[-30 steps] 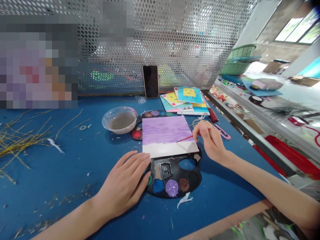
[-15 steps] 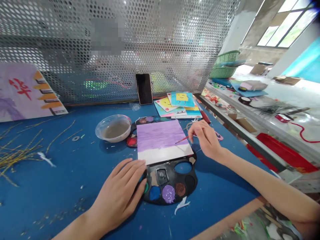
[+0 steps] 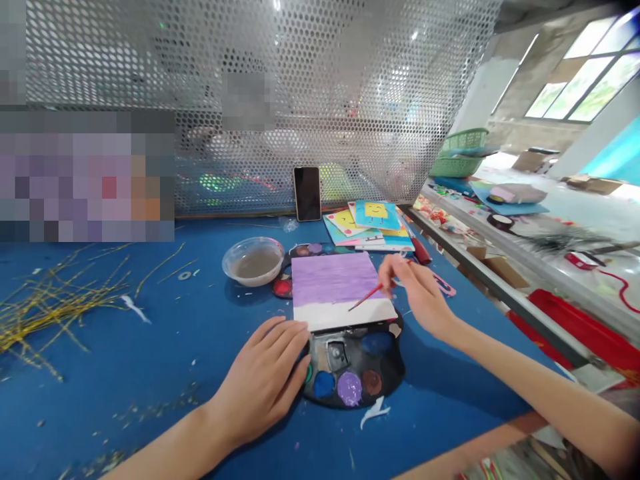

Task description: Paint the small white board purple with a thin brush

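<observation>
A white canvas (image 3: 334, 279), purple over its upper part and white along its lower strip, lies on a black paint palette (image 3: 390, 363). My right hand (image 3: 417, 290) pinches a red paintbrush (image 3: 369, 294), its tip over the white strip; whether it touches cannot be made out. Flat on the table and palette edge rests my left hand (image 3: 270, 377), fingers stretched out, fingertips at the canvas's lower left corner. Purple paint (image 3: 349, 388), blue paint (image 3: 325, 384) and brown paint (image 3: 372, 382) fill wells at the palette's near side.
Left of the canvas stands a clear bowl (image 3: 253, 261) of murky water. A phone (image 3: 307, 193) leans on the perforated metal screen (image 3: 350, 73). Painted cards (image 3: 376, 215) are piled behind the canvas. Yellow twigs (image 3: 60, 303) lie at left on the blue table (image 3: 175, 347).
The view has shifted, so the table things appear farther right. The brush has left the purple edge, and its tip is now over the white strip. My left hand keeps its place by the canvas.
</observation>
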A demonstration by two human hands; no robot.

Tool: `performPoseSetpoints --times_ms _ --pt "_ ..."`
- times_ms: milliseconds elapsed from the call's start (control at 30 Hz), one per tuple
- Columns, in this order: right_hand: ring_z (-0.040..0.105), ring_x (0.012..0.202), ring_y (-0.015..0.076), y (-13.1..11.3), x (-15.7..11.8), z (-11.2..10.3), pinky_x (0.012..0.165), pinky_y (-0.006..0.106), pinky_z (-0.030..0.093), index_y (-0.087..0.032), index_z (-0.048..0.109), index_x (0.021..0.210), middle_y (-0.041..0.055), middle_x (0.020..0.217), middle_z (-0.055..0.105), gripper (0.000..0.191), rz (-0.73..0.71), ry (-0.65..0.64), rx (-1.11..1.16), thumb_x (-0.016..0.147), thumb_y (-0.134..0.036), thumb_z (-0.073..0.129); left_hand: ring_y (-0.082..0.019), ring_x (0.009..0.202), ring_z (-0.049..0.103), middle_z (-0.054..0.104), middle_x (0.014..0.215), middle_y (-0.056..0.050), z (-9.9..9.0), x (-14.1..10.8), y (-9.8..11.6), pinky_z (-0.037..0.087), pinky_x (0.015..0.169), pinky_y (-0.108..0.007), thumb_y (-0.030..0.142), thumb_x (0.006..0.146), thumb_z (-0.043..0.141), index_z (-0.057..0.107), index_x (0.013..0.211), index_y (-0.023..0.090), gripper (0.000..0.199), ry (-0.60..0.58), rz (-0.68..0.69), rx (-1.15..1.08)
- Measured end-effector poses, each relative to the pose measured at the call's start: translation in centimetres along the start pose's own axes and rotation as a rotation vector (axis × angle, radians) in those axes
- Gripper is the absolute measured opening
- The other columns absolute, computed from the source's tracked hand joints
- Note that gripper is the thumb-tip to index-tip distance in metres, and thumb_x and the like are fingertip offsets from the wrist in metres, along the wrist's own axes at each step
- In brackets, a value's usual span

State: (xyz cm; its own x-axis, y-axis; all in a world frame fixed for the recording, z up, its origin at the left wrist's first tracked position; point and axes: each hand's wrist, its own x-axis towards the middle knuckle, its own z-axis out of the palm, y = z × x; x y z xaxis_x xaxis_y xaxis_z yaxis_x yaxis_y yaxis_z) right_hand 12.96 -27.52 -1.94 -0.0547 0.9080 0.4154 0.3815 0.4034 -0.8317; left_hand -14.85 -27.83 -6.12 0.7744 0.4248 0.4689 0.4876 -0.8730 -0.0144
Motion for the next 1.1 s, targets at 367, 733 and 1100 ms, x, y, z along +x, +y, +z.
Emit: performPoseSetpoints --times_ms 367,733,1100 --pt "0.042 0.058 0.0130 -0.2 -5.3 3.4 0.076 0.035 0.036 -0.020 0.043 0.058 -0.0014 0.053 0.049 0.054 -0.159 -0.187 0.023 0.105 -0.038 0.023 -0.026 0.111 0.062 0.068 0.119 -0.015 0.2 -0.1 0.1 0.039 0.106 -0.044 0.016 0.095 0.045 0.060 0.117 0.007 0.028 -0.034 0.022 -0.021" --pt "0.043 0.061 0.0130 0.3 -5.0 3.0 0.074 0.035 0.035 -0.020 0.044 0.060 -0.0015 0.057 0.051 0.052 -0.218 -0.236 -0.073 0.105 -0.035 0.024 -0.027 0.109 0.063 0.069 0.116 -0.016 0.3 0.0 -0.1 0.042 0.103 -0.046 0.016 0.094 0.045 0.061 0.115 0.006 0.028 -0.028 0.028 -0.012" --pt "0.054 0.081 0.0160 2.9 -1.9 2.3 0.079 0.031 0.041 -0.021 0.060 0.083 0.0037 0.084 0.060 0.040 -0.021 -0.080 -0.072 0.103 -0.042 0.033 -0.026 0.110 0.063 0.070 0.116 -0.014 0.3 0.0 0.2 0.041 0.105 -0.046 0.017 0.094 0.045 0.063 0.114 0.008 0.028 -0.026 0.006 -0.036"
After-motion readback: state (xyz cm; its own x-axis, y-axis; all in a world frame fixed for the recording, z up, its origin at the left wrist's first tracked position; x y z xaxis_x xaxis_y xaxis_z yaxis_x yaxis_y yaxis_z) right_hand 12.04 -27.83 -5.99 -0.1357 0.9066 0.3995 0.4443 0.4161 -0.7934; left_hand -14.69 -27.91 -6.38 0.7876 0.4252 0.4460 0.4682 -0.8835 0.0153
